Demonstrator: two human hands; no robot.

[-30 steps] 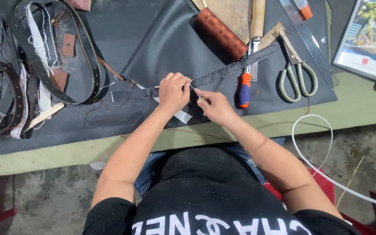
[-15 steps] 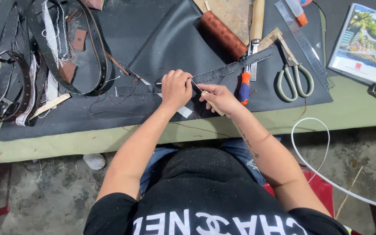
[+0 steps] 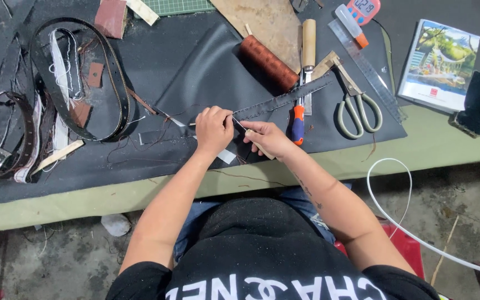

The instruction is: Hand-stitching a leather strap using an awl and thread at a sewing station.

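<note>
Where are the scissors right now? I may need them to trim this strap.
In the head view the scissors lie on the black mat, right of the right hand, between the orange-handled tool and the clear ruler.

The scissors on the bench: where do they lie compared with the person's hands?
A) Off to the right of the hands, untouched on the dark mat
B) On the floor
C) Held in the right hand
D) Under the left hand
A: the scissors lie on the dark mat, apart from both the left hand and right hand, which work together on a dark strap.
</note>
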